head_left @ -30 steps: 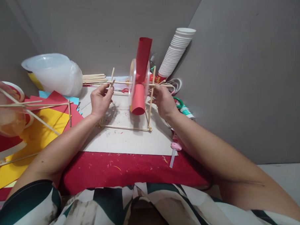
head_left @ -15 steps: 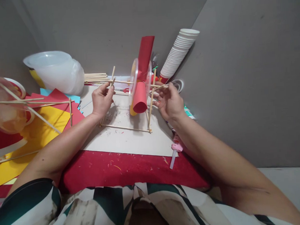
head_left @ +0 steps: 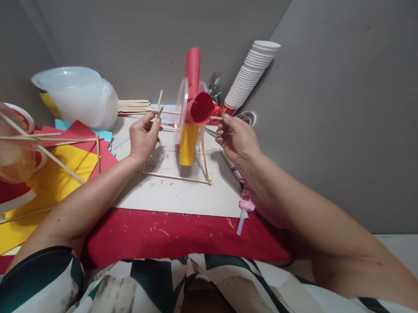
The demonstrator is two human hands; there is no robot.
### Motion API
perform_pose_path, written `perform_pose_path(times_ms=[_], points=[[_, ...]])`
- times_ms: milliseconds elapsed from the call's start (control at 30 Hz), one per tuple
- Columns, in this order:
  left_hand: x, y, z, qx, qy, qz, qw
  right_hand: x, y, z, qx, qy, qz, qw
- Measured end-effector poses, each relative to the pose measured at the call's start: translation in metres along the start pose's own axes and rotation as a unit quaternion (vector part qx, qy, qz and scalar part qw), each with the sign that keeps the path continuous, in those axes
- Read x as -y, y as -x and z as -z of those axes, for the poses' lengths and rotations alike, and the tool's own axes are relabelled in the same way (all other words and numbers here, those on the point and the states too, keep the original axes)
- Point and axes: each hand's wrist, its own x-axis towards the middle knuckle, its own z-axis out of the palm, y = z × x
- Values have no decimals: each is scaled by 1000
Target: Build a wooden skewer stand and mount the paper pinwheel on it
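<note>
My left hand pinches the crossed wooden sticks at the top left of a thin stick frame. The fingers of my right hand close on the right end of a stick axle. Between both hands a wheel hangs on that axle, made of clear plastic discs with rolled paper tubes between them. A red tube points up, another red tube faces me, and a yellow tube points down. The frame's lower bar rests on a white board.
At left are a stick-and-plastic model, yellow paper and plastic bowls. Loose sticks lie behind. Stacked paper cups lean on the wall at right. A pink glue gun lies by my right forearm.
The wheel has turned, so a red tube now faces me and the yellow one hangs lower. My right hand has shifted inward along the axle; my left hand stays nearly still.
</note>
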Motion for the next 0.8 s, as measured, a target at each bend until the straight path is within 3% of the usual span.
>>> perform_pose_path(times_ms=[333,567,700,800], points=[[-4,-3,0,4,15,4,1000,-4,7,4,41,23,-49,998],[-4,-3,1,9,15,12,1000,-15,27,4,57,10,-66,996],[-3,-3,0,6,10,11,1000,-18,35,3,57,65,-52,995],[-3,-4,0,5,4,4,1000,-18,36,-1,78,171,-17,982]])
